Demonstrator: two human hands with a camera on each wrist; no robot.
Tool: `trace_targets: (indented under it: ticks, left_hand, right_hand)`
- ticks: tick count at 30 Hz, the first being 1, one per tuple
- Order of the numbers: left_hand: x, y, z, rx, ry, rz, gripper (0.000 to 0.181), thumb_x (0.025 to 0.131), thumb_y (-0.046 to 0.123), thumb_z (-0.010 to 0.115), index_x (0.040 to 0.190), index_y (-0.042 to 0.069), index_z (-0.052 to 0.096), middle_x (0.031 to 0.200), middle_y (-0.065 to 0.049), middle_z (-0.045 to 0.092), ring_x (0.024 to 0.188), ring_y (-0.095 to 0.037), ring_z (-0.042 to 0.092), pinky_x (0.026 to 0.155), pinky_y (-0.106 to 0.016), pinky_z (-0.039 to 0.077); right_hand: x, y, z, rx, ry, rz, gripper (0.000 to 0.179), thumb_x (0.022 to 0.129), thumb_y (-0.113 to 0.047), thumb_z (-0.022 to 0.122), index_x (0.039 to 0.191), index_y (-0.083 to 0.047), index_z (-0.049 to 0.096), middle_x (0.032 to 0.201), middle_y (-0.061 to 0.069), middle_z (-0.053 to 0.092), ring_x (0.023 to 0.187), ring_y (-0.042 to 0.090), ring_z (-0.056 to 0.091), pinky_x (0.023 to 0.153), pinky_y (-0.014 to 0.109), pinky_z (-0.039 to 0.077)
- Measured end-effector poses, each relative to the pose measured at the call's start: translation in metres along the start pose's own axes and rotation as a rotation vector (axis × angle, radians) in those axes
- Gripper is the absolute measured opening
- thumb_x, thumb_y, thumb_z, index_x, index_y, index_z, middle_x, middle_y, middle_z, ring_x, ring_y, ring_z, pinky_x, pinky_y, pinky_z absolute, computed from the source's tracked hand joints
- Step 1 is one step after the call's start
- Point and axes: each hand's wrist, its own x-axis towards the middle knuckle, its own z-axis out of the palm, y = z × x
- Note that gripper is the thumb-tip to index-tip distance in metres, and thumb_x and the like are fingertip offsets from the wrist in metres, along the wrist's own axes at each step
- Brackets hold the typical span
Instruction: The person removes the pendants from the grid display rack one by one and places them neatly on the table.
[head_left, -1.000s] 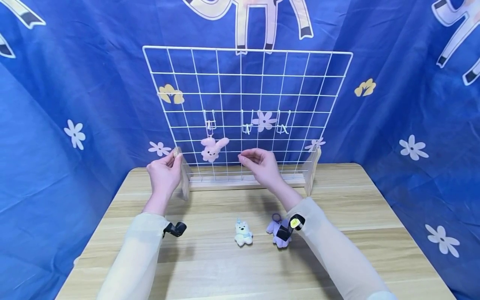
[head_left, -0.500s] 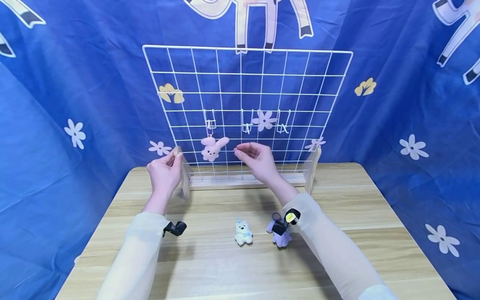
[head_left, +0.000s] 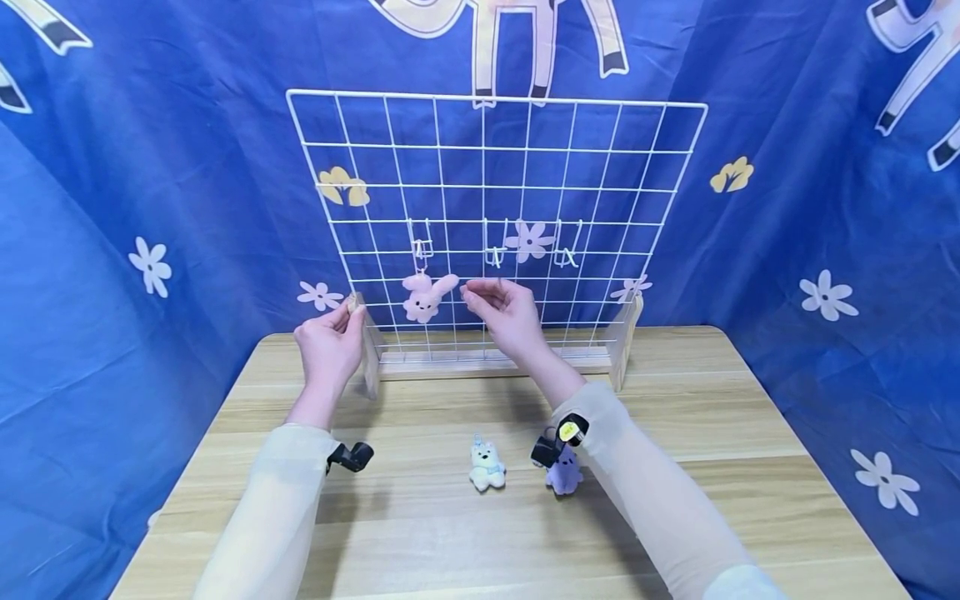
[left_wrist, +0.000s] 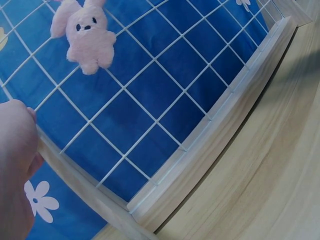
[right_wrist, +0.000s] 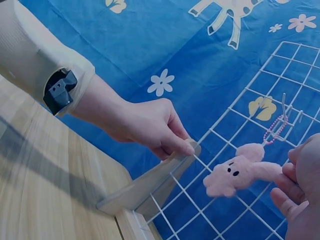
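Observation:
A pink plush bunny keychain (head_left: 422, 302) hangs by a pink bead chain from a hook on the white wire grid rack (head_left: 502, 150). My left hand (head_left: 330, 342) pinches the top of the rack's wooden side support (head_left: 369, 350) between thumb and fingers. Just right of the bunny, my right hand (head_left: 510, 317) is raised in front of the grid with loosely bent fingers. Its fingertips are right at the tip of the bunny's ear, and in the right wrist view the fingers (right_wrist: 287, 187) overlap that tip.
Two more hooks (head_left: 493, 257) sit on the grid to the right. On the wooden table (head_left: 420, 533) lie a white plush bear keychain (head_left: 487, 468) and a purple plush keychain (head_left: 564, 477), partly hidden by the right wrist camera. Blue patterned cloth (head_left: 225, 167) surrounds the table.
My right hand has moved left and slightly up, closer to the bunny's ear. The left hand keeps its grip on the wooden support, and the bunny hangs as before.

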Motion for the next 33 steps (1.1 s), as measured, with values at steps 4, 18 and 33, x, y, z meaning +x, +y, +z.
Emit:
trace_targets:
  ticks: [4,18,33]
  left_hand:
    - [0.0,0.0,0.0,0.007,0.0,0.003,0.028,0.096,0.011,0.08,0.121,0.0,0.075,0.107,-0.019,0.074,0.097,-0.027,0.076,0.076,-0.005,0.054]
    - [-0.001,0.002,0.0,-0.006,0.002,-0.002,0.027,0.096,0.011,0.079,0.121,0.0,0.075,0.107,-0.018,0.074,0.096,-0.028,0.076,0.075,-0.007,0.056]
    - [0.0,0.0,0.0,0.016,-0.001,0.007,0.027,0.097,0.013,0.079,0.121,0.002,0.075,0.107,-0.017,0.074,0.095,-0.027,0.077,0.076,-0.005,0.054]
  right_hand:
    - [0.004,0.001,0.005,0.023,0.008,0.005,0.021,0.101,0.002,0.07,0.119,0.011,0.07,0.119,0.026,0.072,0.112,0.035,0.071,0.096,0.032,0.062]
    - [0.015,-0.008,0.027,-0.009,-0.008,-0.068,0.022,0.101,0.002,0.07,0.12,0.011,0.07,0.12,0.024,0.074,0.111,0.026,0.072,0.101,0.032,0.06]
    - [0.032,-0.011,0.041,-0.024,0.013,-0.076,0.025,0.099,0.006,0.07,0.122,0.014,0.067,0.12,0.025,0.072,0.11,0.027,0.07,0.1,0.029,0.059]
